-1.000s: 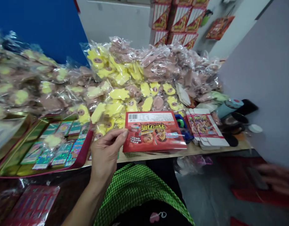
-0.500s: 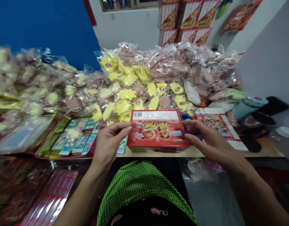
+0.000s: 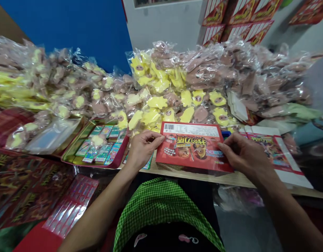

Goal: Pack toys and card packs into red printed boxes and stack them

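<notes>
Gripping a red printed box (image 3: 193, 147) from opposite ends, the left hand (image 3: 143, 148) and right hand (image 3: 242, 154) stay apart, fingertips pressed on its short edges. The box, barcode panel toward the far side, sits over the front of a wooden table (image 3: 229, 178); whether it bears on the wood cannot be told. A blue object (image 3: 226, 134) shows just behind its far corner. Left of the left hand lies a red-rimmed tray (image 3: 98, 147) of foil cards; right of the right hand lies a flat printed carton (image 3: 277, 157). Beyond, clear bags of yellow and pink toys (image 3: 172, 87) are heaped, with stacked red cartons (image 3: 237, 21) against the wall.
</notes>
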### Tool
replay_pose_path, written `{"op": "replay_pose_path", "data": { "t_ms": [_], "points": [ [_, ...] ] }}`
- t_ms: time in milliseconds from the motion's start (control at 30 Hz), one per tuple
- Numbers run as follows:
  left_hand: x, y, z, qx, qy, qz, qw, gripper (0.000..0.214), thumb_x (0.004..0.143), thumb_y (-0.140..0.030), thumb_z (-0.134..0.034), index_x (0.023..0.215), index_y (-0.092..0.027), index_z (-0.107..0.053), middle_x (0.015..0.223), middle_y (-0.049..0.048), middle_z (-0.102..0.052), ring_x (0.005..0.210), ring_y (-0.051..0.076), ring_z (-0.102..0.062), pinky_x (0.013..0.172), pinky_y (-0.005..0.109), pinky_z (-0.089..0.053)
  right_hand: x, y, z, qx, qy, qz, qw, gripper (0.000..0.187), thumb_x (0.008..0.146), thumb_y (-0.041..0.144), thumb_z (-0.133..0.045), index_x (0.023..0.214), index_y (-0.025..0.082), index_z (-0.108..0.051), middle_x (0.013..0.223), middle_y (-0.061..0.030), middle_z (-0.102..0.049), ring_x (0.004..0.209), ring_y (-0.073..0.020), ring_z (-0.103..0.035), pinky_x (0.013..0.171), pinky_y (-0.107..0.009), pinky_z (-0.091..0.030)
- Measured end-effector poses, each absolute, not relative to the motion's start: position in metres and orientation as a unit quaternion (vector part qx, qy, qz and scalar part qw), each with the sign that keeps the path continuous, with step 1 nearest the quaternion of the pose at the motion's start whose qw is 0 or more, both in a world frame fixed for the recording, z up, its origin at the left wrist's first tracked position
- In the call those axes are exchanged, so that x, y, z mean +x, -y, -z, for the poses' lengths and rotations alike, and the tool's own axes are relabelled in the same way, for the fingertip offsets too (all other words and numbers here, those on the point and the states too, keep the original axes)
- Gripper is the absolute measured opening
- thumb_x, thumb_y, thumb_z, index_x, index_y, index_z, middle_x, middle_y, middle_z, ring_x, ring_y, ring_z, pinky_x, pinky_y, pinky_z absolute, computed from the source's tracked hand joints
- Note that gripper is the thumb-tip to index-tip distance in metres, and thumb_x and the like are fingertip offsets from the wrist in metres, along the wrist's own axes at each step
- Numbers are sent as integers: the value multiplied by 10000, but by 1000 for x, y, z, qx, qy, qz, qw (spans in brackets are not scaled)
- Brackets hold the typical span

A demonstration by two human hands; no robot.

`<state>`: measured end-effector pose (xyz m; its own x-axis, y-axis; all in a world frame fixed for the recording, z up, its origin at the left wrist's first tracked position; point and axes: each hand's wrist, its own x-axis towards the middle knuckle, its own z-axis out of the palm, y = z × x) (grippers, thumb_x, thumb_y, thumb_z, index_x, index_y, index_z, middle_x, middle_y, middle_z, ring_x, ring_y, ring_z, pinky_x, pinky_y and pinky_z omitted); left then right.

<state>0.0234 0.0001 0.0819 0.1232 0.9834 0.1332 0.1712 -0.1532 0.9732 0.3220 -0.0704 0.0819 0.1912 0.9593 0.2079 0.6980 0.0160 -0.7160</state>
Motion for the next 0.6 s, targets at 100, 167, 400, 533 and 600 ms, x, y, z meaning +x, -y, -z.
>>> {"op": "replay_pose_path", "data": {
  "t_ms": [100, 167, 400, 533, 600],
  "points": [
    [25, 0, -75, 605, -480, -464, 434, 108, 786, -279, -771, 759, -175, -779, 743, 20, -695, 653, 107, -586, 585, 214, -452, 318, 70, -83, -695, 614, -133, 351, 360, 841, 572, -619, 664, 265, -552, 510, -23, -553, 427, -199, -477, 413, -315, -312],
    [27, 0, -72, 596, -481, -470, 438, 118, 783, -278, -771, 786, -164, -738, 739, 6, -679, 635, 95, -570, 570, 199, -437, 316, 68, -81, -709, 593, -135, 357, 333, 815, 554, -619, 670, 265, -538, 500, -9, -536, 424, -189, -474, 402, -299, -301],
    [27, -10, -68, 472, -475, -500, 550, 448, 725, -264, -769, 1059, -208, -476, 615, -93, -603, 477, 92, -545, 472, 178, -416, 315, 55, -69, -695, 350, -381, 500, 502, 595, 497, -753, 975, 251, -536, 595, 46, -577, 474, -195, -560, 412, -265, -445],
    [10, 13, -50, 457, -481, -485, 570, 255, 825, -350, -683, 981, -171, -591, 753, -1, -671, 633, 130, -646, 577, 233, -520, 329, 85, -48, -668, 310, -428, 524, 538, 579, 470, -788, 1032, 218, -645, 706, -15, -671, 601, -226, -649, 491, -279, -522],
    [3, 35, -41, 520, -440, -447, 580, 287, 823, -307, -682, 1073, -172, -646, 995, 64, -724, 890, 183, -706, 797, 316, -586, 337, 110, -31, -657, 378, -424, 496, 566, 629, 467, -811, 1127, 228, -685, 929, -67, -747, 813, -292, -718, 634, -335, -603]
  ]
}}
